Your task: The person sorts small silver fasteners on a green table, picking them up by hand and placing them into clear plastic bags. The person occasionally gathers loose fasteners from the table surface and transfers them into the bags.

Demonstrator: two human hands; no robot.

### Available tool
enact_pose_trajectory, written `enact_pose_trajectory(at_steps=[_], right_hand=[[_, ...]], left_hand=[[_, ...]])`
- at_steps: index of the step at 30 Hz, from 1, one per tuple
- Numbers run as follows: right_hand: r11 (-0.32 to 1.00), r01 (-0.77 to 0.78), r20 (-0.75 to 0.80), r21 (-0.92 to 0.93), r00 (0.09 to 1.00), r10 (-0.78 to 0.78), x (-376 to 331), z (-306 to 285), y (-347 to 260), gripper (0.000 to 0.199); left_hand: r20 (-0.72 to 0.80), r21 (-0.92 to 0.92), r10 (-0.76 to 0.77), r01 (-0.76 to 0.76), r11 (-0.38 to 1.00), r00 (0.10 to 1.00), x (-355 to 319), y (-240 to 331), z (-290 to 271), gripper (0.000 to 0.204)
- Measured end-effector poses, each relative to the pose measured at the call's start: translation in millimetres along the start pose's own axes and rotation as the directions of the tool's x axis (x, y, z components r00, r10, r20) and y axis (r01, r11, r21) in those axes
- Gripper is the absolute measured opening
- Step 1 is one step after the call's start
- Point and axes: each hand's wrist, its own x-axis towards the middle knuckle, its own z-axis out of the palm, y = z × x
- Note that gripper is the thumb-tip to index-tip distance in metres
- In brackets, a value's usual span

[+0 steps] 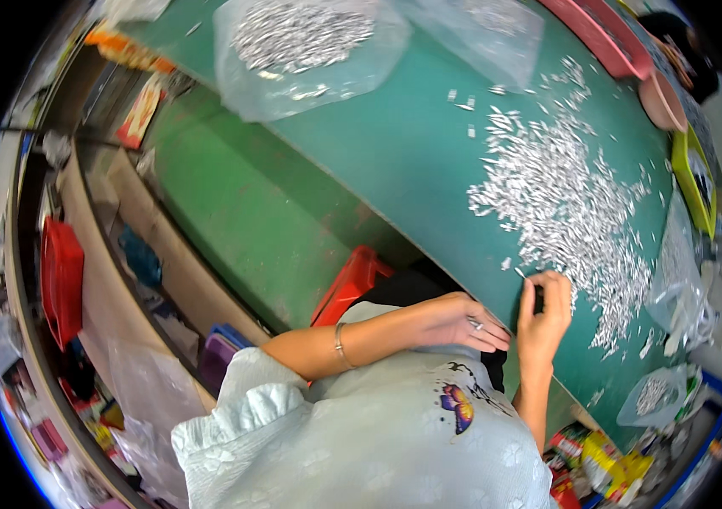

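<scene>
A wide pile of small silvery pieces (560,191), slender and shiny, is spread over the green tabletop (395,153). At the near edge of that pile my right hand (545,310) has its thumb and forefinger pinched together. A slim silvery piece (520,273) sticks out at their tips. My left hand (463,324) is held by the table edge with its fingers stretched out. Something small and silvery shows at its fingers; whether it is a ring or one of the pieces, I cannot tell.
Clear plastic bags (310,59) of silvery pieces lie at the far side, and a smaller bag (654,396) at the near right. Along the right stand a pink tray (607,38), a pink bowl (661,100) and a yellow-green basket (694,182). A red stool (351,284) is below the table.
</scene>
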Motion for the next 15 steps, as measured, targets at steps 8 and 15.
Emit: enact_pose_trajectory(at_steps=[8,15], right_hand=[[0.993,0.037,0.103,-0.115,0.994,-0.025,6,9,0,0.004],[0.997,0.025,0.081,-0.080,0.997,-0.019,-1,20,-11,0.005]], left_hand=[[-0.010,0.062,-0.012,0.012,0.998,1.000,6,-4,0,0.048],[0.049,0.054,0.111,-0.114,0.992,0.993,14,-16,-6,0.055]])
